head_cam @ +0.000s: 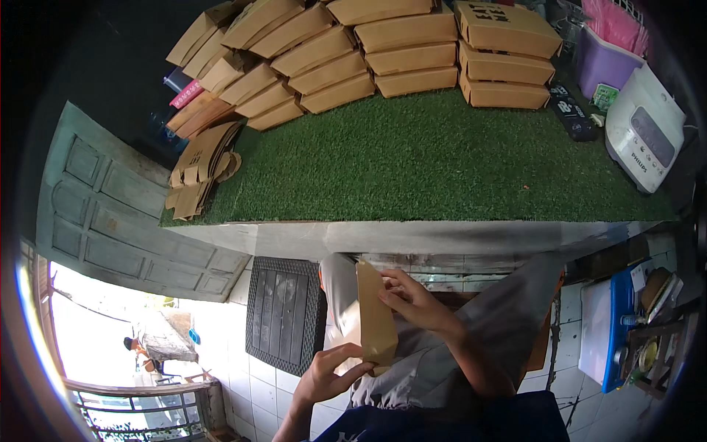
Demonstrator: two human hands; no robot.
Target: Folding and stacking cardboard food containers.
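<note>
A brown cardboard food box (377,317), seen from its side, is held above my lap between both hands. My left hand (337,370) grips its near lower corner between thumb and fingers. At the box's right side, towards its far end, my right hand (411,298) has its thumb and fingers on the cardboard. On the counter beyond, closed cardboard boxes (417,58) stand in several stacks. A pile of flat, unfolded box blanks (201,160) lies at the counter's left end.
Green artificial turf (386,160) covers the counter. At its right stand a white Philips appliance (646,130), a black item (573,113) and a purple container (610,61). A dark woven-edged table (284,315) is left of my legs. A person (144,353) is outside.
</note>
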